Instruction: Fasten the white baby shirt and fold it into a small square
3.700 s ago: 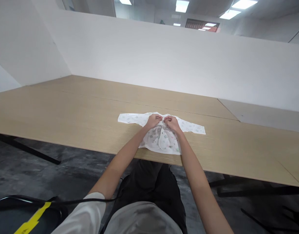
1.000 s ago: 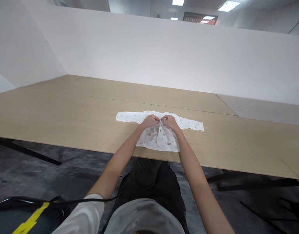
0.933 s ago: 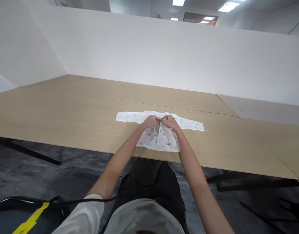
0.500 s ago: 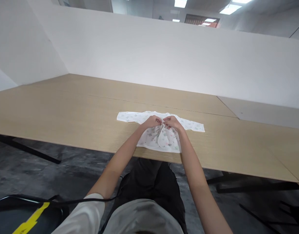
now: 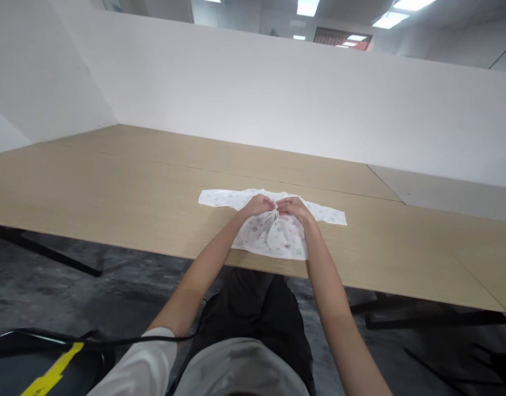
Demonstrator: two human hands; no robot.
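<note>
A small white long-sleeved baby shirt [image 5: 261,234] with a tiny printed pattern lies on the wooden table, its sleeves stretched out to both sides. My left hand [image 5: 259,205] pinches the fabric at the middle of the chest. From the other side my right hand [image 5: 292,208] grips the same spot, fingertips almost meeting the left ones. Cloth is gathered and lifted between them, with folds running down to the hem. What exactly the fingertips clasp is too small to make out.
The table [image 5: 133,192] has panel seams and a front edge just below the shirt's hem. A white partition [image 5: 253,93] rises behind it. At lower left stands a black chair [image 5: 14,363] with yellow tape [image 5: 55,371]; a black cable [image 5: 125,340] crosses near my left arm.
Both hands stay at the shirt's chest. My right fingers have flattened and closed slightly over the gathered cloth; the shirt lies in the same place.
</note>
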